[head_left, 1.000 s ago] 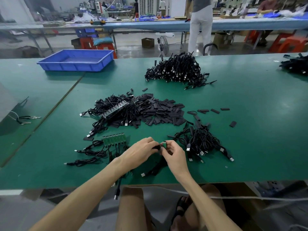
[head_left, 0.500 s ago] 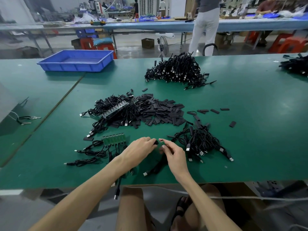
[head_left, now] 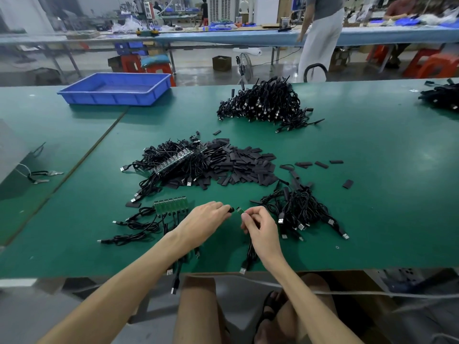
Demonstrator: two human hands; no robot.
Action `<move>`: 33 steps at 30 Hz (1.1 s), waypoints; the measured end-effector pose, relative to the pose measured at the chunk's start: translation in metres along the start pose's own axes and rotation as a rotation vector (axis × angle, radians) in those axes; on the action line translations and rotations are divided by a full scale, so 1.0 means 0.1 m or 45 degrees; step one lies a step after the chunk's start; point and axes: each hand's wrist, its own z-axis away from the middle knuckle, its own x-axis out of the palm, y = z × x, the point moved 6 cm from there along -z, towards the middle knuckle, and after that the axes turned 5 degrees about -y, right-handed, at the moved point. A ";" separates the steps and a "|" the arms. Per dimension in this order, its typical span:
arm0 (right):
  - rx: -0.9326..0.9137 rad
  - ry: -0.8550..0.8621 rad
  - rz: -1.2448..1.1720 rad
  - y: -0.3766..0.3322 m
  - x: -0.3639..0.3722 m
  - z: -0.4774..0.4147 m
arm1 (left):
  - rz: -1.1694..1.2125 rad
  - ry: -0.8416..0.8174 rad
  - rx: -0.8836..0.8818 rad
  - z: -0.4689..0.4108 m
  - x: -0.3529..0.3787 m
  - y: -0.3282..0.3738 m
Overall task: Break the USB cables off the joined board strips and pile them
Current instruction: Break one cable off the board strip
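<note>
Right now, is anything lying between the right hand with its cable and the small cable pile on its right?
Nothing visible does. The right hand pinches the cable by its green board end, and the small cable pile lies close beside it on the green table, with no other thing between them.

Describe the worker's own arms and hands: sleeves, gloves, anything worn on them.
Both forearms are bare along all their visible length; no sleeve or cuff shows. The left hand and right hand are ungloved, without tape or finger cots. No watch, bracelet or strap shows at either wrist, and no ring on the fingers in view.
</note>
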 end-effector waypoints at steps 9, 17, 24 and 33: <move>0.017 -0.014 -0.019 0.00 0.01 0.02 | -0.194 -0.002 0.180 0.06 -0.02 0.04; 0.016 -0.081 0.064 0.00 0.03 0.00 | -0.486 -0.160 0.307 0.13 -0.10 0.09; 0.010 -0.073 0.154 0.01 0.04 -0.01 | -0.522 -0.199 0.391 0.12 -0.12 0.17; 0.001 -0.055 0.177 0.02 0.04 -0.02 | -0.410 -0.199 0.331 0.15 -0.09 0.19</move>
